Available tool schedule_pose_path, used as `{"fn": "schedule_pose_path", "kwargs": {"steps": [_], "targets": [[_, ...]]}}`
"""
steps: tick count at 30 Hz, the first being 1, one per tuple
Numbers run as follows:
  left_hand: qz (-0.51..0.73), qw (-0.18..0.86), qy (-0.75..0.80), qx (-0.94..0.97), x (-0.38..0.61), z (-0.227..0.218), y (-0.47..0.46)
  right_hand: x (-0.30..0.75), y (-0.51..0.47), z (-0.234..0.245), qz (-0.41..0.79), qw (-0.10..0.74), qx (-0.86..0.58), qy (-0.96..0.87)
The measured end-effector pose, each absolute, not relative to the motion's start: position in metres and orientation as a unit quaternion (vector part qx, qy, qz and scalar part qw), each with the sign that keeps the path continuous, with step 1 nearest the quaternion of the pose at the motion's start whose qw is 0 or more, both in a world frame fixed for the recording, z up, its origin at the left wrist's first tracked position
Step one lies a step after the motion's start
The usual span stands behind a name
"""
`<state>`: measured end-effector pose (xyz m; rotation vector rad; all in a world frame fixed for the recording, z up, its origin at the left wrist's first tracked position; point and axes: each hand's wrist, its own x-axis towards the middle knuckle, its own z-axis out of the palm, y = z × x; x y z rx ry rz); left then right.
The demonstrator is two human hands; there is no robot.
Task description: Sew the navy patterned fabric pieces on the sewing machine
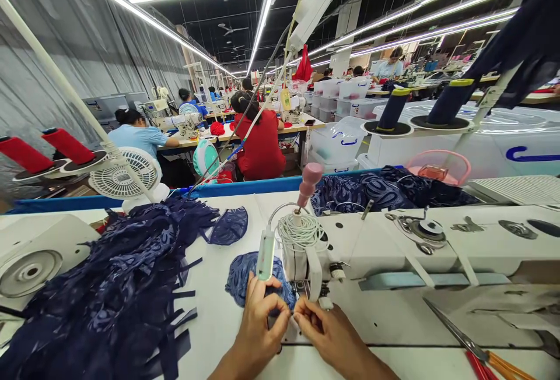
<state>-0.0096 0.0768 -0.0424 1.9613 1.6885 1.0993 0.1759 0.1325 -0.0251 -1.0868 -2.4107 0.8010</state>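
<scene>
A blue lace fabric piece, cup-shaped [242, 278], lies under the head of a white sewing machine [371, 246]. My left hand [265, 316] is over its near edge, thumb and forefinger pinched together on the fabric close to the presser foot. Just across from it, my right hand [326, 330] is closed in a pinch by the needle area; whatever sits between its fingertips is too small to make out. The two hands' fingertips almost meet. A small lamp [265, 253] hangs above my left hand and hides part of the lace.
Dark navy fabric pieces [118, 287] are heaped at left, with a lone lace piece [228, 226] beside them. Scissors [457, 329] lie at right. Behind stand a white fan [125, 175], thread cones [391, 109] and plastic bins [339, 138]. Several people work farther back.
</scene>
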Motion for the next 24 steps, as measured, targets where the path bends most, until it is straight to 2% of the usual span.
{"fn": "schedule_pose_path", "kwargs": {"steps": [4, 9, 16, 24], "targets": [[0.370, 0.162, 0.641, 0.653, -0.017, -0.021, 0.076, 0.195, 0.140, -0.032, 0.210, 0.207, -0.358, -0.886], [0.365, 0.144, 0.662, 0.639, -0.007, -0.009, 0.081, 0.201, 0.139, -0.037, 0.010, 0.230, -0.252, -0.940], [0.393, 0.099, 0.619, 0.673, 0.006, -0.037, 0.099, 0.196, 0.132, -0.040, 0.001, 0.240, -0.242, -0.940], [0.389, 0.076, 0.639, 0.659, 0.006, -0.040, 0.099, 0.200, 0.132, -0.048, -0.004, 0.211, -0.234, -0.949]]}}
